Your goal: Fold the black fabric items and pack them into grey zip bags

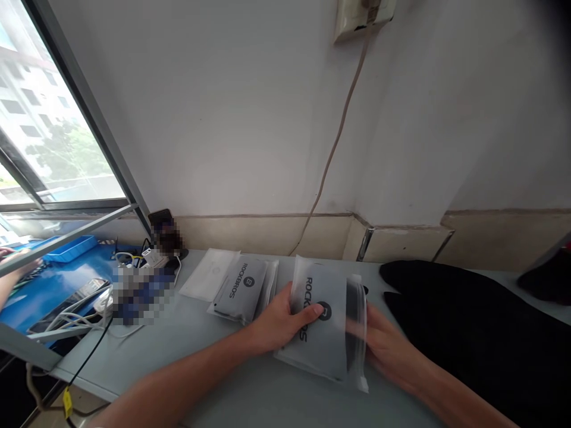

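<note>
My left hand [283, 318] grips a frosted grey zip bag [328, 342] printed ROCKBROS, thumb on top near the round logo. My right hand [386, 348] holds the same bag from the right side, its fingers partly behind the plastic and blurred. A dark item shows through the bag's right half. The bag hovers just over the pale grey table [214, 356]. To the left lies a small stack of similar ROCKBROS bags [243, 288] beside a flat clear bag [207, 273].
Black fabric [473, 321] covers the table's right side. Left of the bags sit white chargers and cables [107, 300] and a blue mat [49, 285]. Another person's hand [13, 264] shows at the far left. A cable runs down the wall from a socket [361, 18].
</note>
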Available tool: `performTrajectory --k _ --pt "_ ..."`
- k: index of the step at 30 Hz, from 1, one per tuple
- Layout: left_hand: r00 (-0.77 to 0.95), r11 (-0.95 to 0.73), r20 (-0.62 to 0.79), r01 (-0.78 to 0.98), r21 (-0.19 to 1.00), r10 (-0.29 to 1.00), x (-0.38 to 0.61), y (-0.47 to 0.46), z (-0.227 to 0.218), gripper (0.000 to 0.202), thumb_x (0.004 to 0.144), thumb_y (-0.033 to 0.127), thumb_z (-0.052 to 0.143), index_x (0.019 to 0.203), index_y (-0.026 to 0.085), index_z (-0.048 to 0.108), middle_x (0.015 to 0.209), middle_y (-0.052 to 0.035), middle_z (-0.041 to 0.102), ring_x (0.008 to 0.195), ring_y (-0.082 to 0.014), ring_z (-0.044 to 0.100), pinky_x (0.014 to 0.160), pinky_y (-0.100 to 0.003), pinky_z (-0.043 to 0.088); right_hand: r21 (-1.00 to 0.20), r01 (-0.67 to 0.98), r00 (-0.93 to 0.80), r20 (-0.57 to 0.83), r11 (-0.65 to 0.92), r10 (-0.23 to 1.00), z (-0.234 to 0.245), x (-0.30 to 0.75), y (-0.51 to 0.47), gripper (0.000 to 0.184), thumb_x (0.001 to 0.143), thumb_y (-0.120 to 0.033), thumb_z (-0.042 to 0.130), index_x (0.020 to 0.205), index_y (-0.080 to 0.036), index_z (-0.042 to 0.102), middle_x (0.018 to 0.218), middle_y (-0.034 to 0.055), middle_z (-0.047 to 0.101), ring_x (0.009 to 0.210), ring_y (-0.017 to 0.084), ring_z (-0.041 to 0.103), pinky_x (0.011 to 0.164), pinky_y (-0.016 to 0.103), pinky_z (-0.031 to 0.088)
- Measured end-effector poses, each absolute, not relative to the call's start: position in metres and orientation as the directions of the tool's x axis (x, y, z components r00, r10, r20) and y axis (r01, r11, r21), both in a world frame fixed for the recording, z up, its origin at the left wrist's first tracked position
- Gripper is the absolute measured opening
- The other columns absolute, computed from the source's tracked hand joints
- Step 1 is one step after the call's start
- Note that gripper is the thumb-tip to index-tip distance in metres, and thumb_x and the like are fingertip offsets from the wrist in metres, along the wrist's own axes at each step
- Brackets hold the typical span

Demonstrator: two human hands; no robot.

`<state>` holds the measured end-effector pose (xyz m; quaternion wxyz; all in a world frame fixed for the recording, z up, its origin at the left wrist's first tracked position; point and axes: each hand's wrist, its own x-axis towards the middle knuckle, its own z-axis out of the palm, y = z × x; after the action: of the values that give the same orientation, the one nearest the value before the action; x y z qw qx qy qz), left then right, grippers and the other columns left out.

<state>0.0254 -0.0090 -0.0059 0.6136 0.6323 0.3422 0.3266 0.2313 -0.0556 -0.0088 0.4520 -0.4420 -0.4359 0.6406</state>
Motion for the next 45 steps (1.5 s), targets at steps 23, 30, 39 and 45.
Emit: performTrajectory --k 23,30,39,45 --pt "0.196 -0.071 0.066 0.017 0.997 0.978 0.023 0.004 -0.016 0.048 0.099 0.064 0.049 0.113 0.023 0.069 0.113 -0.0085 0.072 0.115 -0.0308 0.062 0.103 -0.041 0.045 -0.984 -0.171 -0.055 -0.036 -0.045 0.998 0.000 0.231 -0.046 0.051 0.079 -0.056 0.082 0.120 -0.034 0.060 0.109 0.0002 0.076 0.078 0.019 0.069 0.065 0.029 0.056" --pt "0.407 0.119 -0.061 -0.120 0.986 0.911 0.028 -0.006 -0.004 0.053 0.089 0.066 0.067 0.115 0.019 0.068 0.102 -0.0083 0.074 0.097 -0.0257 0.070 0.089 -0.038 0.055 -0.997 -0.026 -0.327 -0.055 -0.068 0.943 0.008 0.232 -0.052 0.070 0.082 -0.057 0.077 0.144 -0.033 0.056 0.128 0.0070 0.073 0.110 0.033 0.071 0.082 0.041 0.062" --pt "0.350 0.212 -0.141 -0.174 0.962 0.926 0.028 -0.010 -0.004 0.050 0.089 0.058 0.073 0.123 0.022 0.065 0.111 -0.0077 0.074 0.101 -0.0251 0.071 0.088 -0.037 0.057 -0.968 -0.149 -0.269 -0.155 -0.200 0.951 0.012 0.227 -0.060 0.081 0.082 -0.060 0.077 0.151 -0.032 0.045 0.131 0.0086 0.072 0.110 0.031 0.073 0.083 0.040 0.062" --pt "0.371 0.228 -0.134 -0.224 0.948 0.919 0.027 -0.006 -0.009 0.047 0.087 0.056 0.075 0.113 0.018 0.068 0.107 -0.0090 0.074 0.100 -0.0251 0.070 0.089 -0.037 0.056 -0.945 -0.251 -0.246 -0.146 -0.208 0.958 0.013 0.225 -0.062 0.080 0.080 -0.053 0.081 0.151 -0.033 0.049 0.134 0.0095 0.071 0.118 0.033 0.069 0.097 0.045 0.057"
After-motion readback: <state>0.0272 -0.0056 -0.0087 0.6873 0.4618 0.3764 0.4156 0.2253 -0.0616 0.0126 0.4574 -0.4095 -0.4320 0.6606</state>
